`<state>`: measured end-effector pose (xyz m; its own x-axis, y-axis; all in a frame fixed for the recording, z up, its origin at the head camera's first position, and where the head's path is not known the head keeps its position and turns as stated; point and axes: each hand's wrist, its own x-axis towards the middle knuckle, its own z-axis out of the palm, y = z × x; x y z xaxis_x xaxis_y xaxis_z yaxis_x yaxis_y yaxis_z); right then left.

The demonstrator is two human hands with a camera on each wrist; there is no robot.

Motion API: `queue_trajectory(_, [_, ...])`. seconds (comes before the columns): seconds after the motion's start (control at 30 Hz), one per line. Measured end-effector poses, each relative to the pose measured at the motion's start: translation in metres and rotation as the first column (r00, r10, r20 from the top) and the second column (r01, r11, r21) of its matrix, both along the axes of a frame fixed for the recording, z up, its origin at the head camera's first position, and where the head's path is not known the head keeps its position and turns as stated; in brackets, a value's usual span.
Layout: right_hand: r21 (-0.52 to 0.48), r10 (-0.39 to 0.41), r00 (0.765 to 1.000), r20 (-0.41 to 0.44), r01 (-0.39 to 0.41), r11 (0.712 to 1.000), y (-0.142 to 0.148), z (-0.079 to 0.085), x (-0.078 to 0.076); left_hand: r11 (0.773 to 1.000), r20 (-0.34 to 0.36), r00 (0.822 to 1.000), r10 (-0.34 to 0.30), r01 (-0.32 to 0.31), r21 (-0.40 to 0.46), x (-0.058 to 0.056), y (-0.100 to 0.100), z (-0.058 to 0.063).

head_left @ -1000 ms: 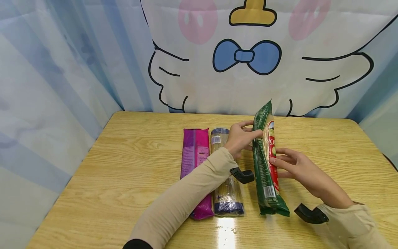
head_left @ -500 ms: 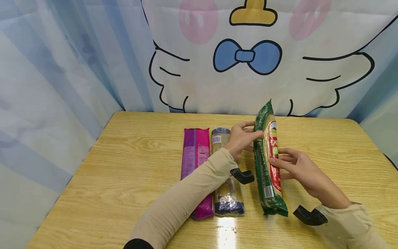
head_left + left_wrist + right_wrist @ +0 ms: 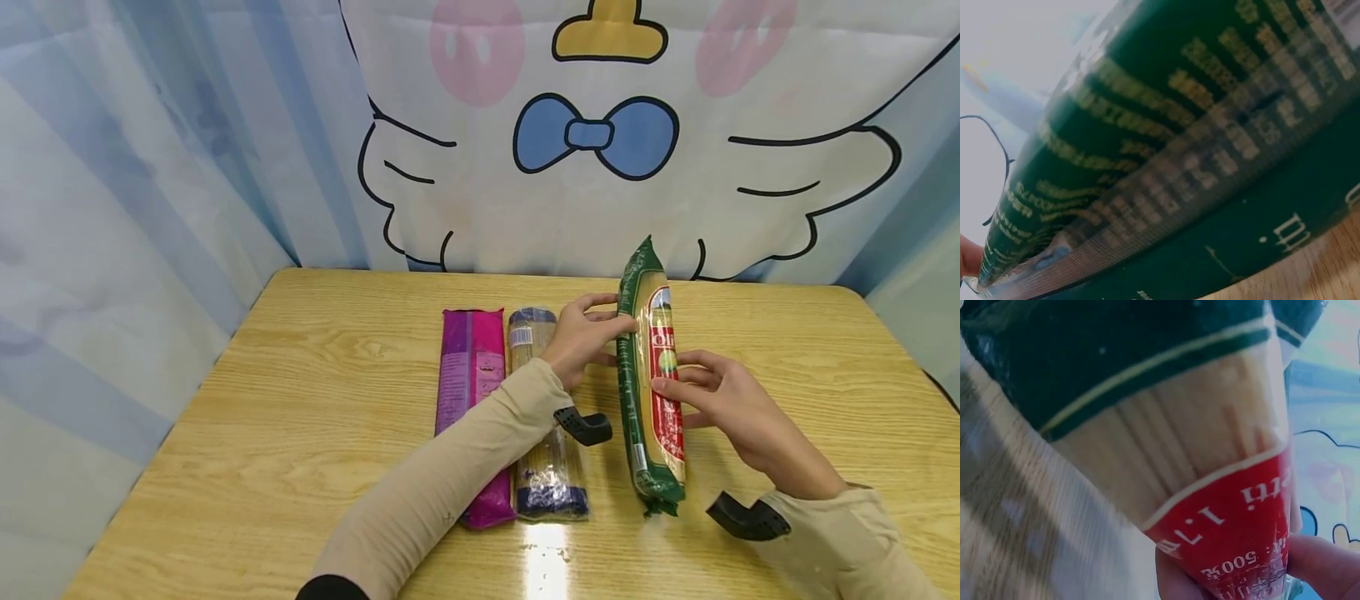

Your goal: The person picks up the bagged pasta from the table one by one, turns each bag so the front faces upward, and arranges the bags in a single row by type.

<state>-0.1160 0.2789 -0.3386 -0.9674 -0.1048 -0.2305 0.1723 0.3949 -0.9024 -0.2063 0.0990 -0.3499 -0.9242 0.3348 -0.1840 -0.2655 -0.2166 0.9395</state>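
Note:
Both hands hold a green and red spaghetti packet (image 3: pixel 651 392) above the right half of the table, its long side pointing away from me. My left hand (image 3: pixel 585 337) pinches its left edge near the far end, thumb on top. At the right edge, about the middle, my right hand (image 3: pixel 720 400) grips it with the thumb on the red label. Straight pasta shows through the clear window of the packet (image 3: pixel 1147 450) in the right wrist view. Green printed film of the packet (image 3: pixel 1166 156) fills most of the left wrist view, where a fingertip shows at the left edge.
Left of the held packet lies a clear pasta packet (image 3: pixel 551 467) with dark blue ends, partly under my left forearm. Beside it lies a pink and purple packet (image 3: pixel 472 358). A wooden table (image 3: pixel 330 417) carries them, and a printed curtain (image 3: pixel 480 192) hangs behind.
The spaghetti packet has rolled between my hands, so more of its red label and window faces up. Its near end has swung slightly left. The other two packets stay put.

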Motion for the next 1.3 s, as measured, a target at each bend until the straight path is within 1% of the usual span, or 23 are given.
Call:
queue_trajectory(0.2, [0.009,-0.008,1.000,-0.019,0.008,1.000,-0.001,0.001,-0.002,1.000,0.002,1.000,-0.017,0.017,0.022,0.000,-0.001,0.000])
queue_trajectory(0.33, [0.025,-0.015,0.999,-0.029,0.016,1.000,-0.001,0.002,-0.002,1.000,-0.004,1.000,-0.023,0.023,0.013,0.002,-0.003,0.002])
queue_trajectory(0.57, [0.065,-0.036,0.998,-0.048,0.039,0.997,0.000,0.002,-0.001,0.997,-0.052,0.999,0.005,-0.009,-0.080,0.009,-0.007,0.010])
queue_trajectory(0.63, [0.074,-0.042,0.998,-0.054,0.046,0.996,0.000,0.002,-0.001,0.995,-0.044,0.999,0.009,-0.013,-0.104,0.011,-0.006,0.012])
queue_trajectory(0.73, [0.098,-0.051,0.996,-0.068,0.057,0.994,0.000,0.002,-0.001,0.988,-0.024,1.000,-0.001,-0.003,-0.151,0.016,-0.005,0.015])
queue_trajectory(0.87, [0.139,-0.059,0.993,-0.103,0.073,0.988,-0.002,0.003,0.000,0.984,-0.019,1.000,-0.014,0.011,-0.180,0.021,-0.002,0.017])
queue_trajectory(0.97, [0.170,-0.065,0.987,-0.146,0.090,0.981,-0.004,0.006,0.002,0.987,-0.027,1.000,-0.011,0.007,-0.158,0.024,0.001,0.018])
queue_trajectory(1.1, [0.203,-0.069,0.977,-0.201,0.110,0.973,-0.005,0.008,0.004,0.988,-0.050,0.999,0.003,-0.010,-0.152,0.026,0.005,0.018])
queue_trajectory(1.2, [0.220,-0.070,0.970,-0.234,0.123,0.968,-0.006,0.009,0.005,0.984,-0.077,0.997,0.013,-0.027,-0.177,0.027,0.007,0.019])
queue_trajectory(1.3, [0.264,-0.057,0.959,-0.277,0.132,0.955,-0.007,0.010,0.006,0.978,-0.101,0.995,0.026,-0.047,-0.205,0.028,0.008,0.020])
